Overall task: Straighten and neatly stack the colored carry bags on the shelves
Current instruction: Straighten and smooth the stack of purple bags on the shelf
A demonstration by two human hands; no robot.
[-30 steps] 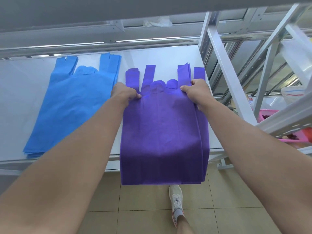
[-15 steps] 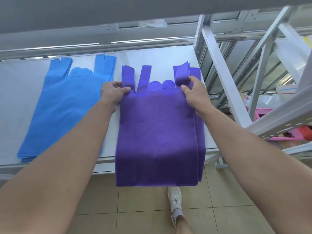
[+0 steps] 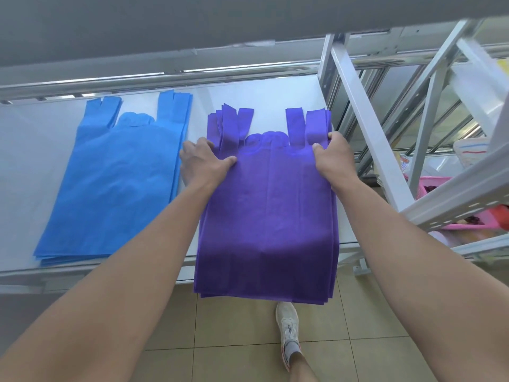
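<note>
The purple bags point(image 3: 270, 216) on the shelf point(image 3: 261, 89) are gripped near their handles by left hand point(image 3: 203, 161) and right hand point(image 3: 333, 158). They are judged soft and floppy.

Stack of purple carry bags point(image 3: 267, 216): flat, layers slightly fanned, gripped at both upper corners by left hand point(image 3: 202, 161) and right hand point(image 3: 332, 158); handle strips beyond the fingertips, lower edge overhanging the shelf point(image 3: 261, 89) front. Stack of blue carry bags point(image 3: 115, 175): flat on the shelf, just outside the left fingers.
</note>
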